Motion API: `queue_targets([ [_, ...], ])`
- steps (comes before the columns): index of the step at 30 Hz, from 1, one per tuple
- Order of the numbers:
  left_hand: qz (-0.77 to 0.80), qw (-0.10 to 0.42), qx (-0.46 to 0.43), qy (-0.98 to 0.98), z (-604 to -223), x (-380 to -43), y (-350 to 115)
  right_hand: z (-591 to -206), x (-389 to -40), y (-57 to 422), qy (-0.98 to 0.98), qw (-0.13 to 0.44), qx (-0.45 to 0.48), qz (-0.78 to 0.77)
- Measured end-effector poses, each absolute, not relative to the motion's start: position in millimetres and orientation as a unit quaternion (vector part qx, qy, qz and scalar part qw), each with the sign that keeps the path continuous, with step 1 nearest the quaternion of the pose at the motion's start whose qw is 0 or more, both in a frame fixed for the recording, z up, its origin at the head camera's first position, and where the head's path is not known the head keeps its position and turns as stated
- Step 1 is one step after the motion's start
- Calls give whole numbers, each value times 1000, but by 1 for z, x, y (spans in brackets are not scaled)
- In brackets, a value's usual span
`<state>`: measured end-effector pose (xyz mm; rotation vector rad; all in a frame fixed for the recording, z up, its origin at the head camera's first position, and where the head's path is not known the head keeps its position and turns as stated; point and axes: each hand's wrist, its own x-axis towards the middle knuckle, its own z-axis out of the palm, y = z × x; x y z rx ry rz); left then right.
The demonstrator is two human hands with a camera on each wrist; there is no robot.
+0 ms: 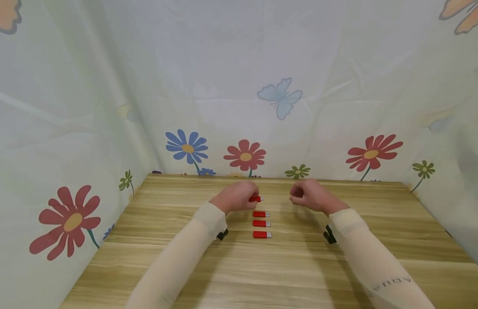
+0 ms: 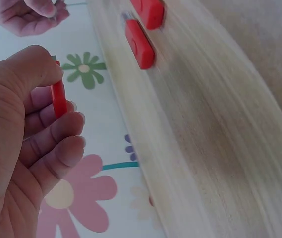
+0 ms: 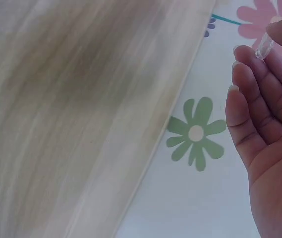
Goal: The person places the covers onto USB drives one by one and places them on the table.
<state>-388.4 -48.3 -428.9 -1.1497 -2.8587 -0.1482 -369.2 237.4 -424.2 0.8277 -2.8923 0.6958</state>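
Note:
Between thumb and fingers, my left hand [image 1: 237, 197] pinches a red USB stick [image 2: 58, 96], its metal plug facing right in the head view. My right hand [image 1: 314, 197] is apart from it on the right. In the right wrist view its thumb and fingers pinch a small clear plastic cap [image 3: 264, 46]; in the head view the cap is hidden. Nearer the body, three more red USB sticks lie flat in a column: a far one [image 1: 259, 214], a middle one [image 1: 259, 223] and a near one [image 1: 260, 234]. Their bare metal plugs all point right.
The wood-grain table [image 1: 277, 274] runs back to a pale curtain [image 1: 223, 64] printed with flowers and a butterfly. More of this curtain closes in the left and right sides. Both forearms, in cream sleeves [image 1: 175, 262], reach across the table on either side of the column.

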Motion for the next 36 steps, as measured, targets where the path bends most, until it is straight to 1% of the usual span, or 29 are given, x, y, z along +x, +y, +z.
queue_targets([
  [7, -60, 43, -394, -916, -419, -369, -54, -419, -354, 234, -934, 24, 268, 233],
  [14, -87, 51, -411, -906, -408, -353, -58, -413, -339, 229, -923, 49, 282, 257],
  [20, -104, 60, -422, -898, -400, -339, -61, -412, -326, 225, -901, 72, 315, 290],
  [24, -98, 56, -420, -901, -396, -330, -63, -411, -318, 222, -887, 81, 330, 313],
  [30, -99, 43, -423, -900, -397, -322, -63, -411, -305, 217, -879, 79, 343, 321],
  [36, -100, 37, -434, -894, -397, -315, -63, -411, -297, 215, -874, 61, 351, 329],
])
